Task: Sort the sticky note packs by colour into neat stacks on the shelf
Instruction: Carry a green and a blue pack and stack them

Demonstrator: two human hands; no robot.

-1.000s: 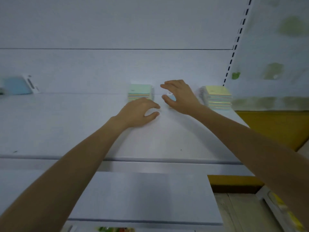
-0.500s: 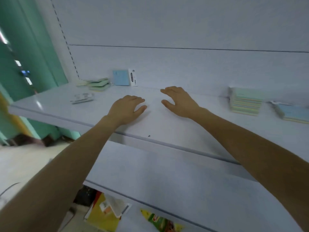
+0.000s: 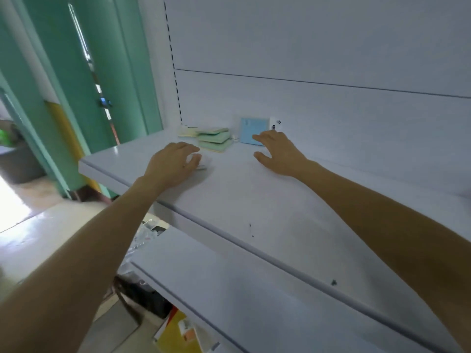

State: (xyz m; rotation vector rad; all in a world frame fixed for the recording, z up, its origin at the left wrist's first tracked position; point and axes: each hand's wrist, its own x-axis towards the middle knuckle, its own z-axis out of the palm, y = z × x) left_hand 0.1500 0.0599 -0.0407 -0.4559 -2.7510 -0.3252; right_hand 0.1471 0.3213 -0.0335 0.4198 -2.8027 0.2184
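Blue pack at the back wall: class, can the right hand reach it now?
Probably yes: the right hand is right at the blue pack, fingers over its lower edge; nothing lies between.

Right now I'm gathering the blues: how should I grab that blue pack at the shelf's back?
Probably pinch the top edge of the blue pack with the right hand, coming from above and in front. It stands on edge against the back panel, so only that edge and the sides are free.
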